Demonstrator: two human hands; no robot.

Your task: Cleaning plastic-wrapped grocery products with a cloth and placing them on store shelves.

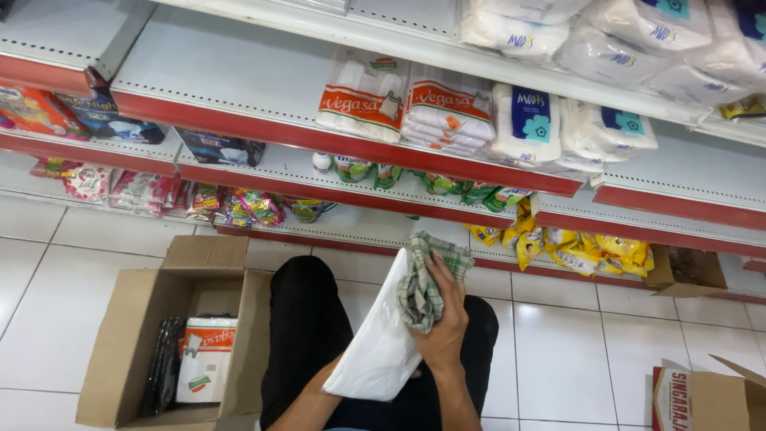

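Over the lap, right hand [444,327] pressing a green checked cloth [425,279] against a white plastic pack [383,343], fingers closed on the cloth. Left hand hidden beneath the pack, grip impossible to tell. Pack tilting upright above black trousers [307,319]. Left of the knees, open cardboard box [120,351] sitting on the tiled floor [558,359], holding similar packs. Beyond, red-edged shelves [263,128] carrying stacked packs.

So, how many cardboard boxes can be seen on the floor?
3: an open cardboard box at the left beside the person's knee, a small box under the shelves at right, and a third box at the bottom right corner, partly cut off.
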